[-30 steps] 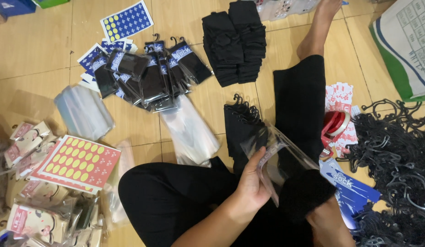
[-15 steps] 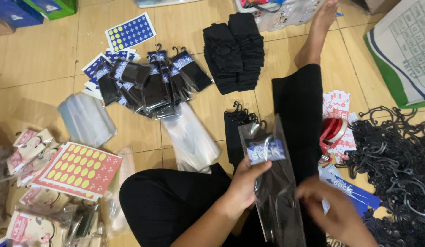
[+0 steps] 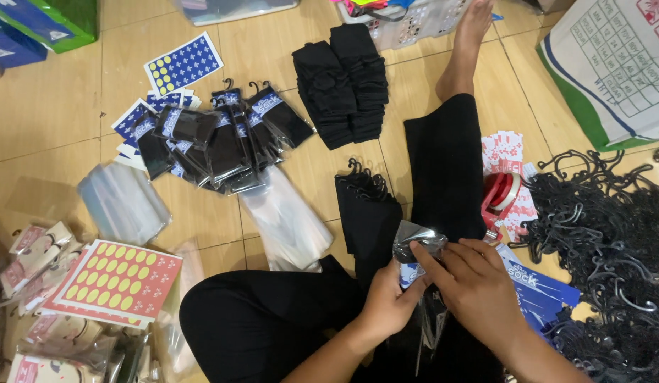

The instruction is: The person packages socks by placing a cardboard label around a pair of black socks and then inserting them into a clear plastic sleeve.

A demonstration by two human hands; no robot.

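Over my lap, both hands hold a clear plastic sleeve [image 3: 419,245] with a black sock and a blue-and-white card inside. My left hand [image 3: 390,303] grips it from below on the left. The fingers of my right hand [image 3: 473,284] press on the folded top flap. A stack of black socks on hooks [image 3: 366,210] lies on the floor just beyond my hands. A fanned heap of packed socks [image 3: 216,138] sits further out to the left.
Empty clear sleeves [image 3: 287,221] and another bundle [image 3: 122,202] lie on the wooden floor. Folded black socks [image 3: 343,84] are stacked far ahead. Black plastic hooks [image 3: 612,237] pile up at right, beside a red tape dispenser [image 3: 501,196]. Red sticker sheets [image 3: 118,278] lie at left.
The sleeve was held up open by the left hand; now it is lowered to my lap, the right hand has come onto it and the top is folded over.
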